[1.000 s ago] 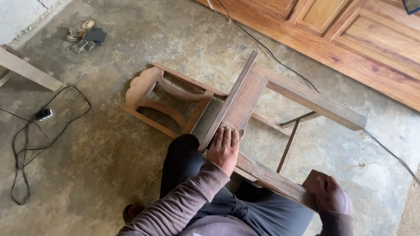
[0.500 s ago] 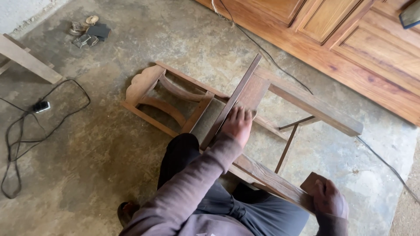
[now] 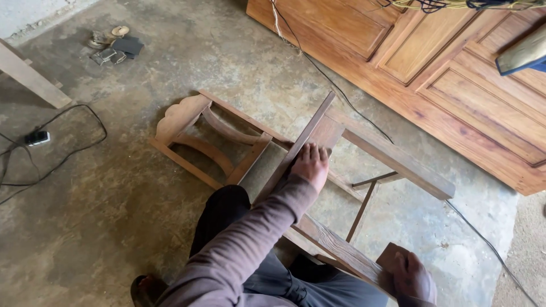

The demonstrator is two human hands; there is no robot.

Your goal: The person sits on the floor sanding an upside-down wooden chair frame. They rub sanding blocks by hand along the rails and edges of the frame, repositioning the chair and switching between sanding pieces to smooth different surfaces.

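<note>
My left hand (image 3: 310, 165) lay flat, open, on the wooden chair's (image 3: 239, 145) seat panel. My right hand's (image 3: 412, 278) grip closed around the chair's leg end nearest me.

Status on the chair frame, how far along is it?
Done: the wooden chair frame is joined, with shaped backrest and rails, lying on its side on the concrete floor. In hand: the left hand presses flat on the seat panel, and the right hand grips a leg end. Left: the wood looks bare, unfinished.

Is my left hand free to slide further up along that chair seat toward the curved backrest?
Probably yes. The left hand lies flat on the chair seat, and nothing sits between it and the curved backrest. The right hand grips a far leg end, apart from it.
</note>
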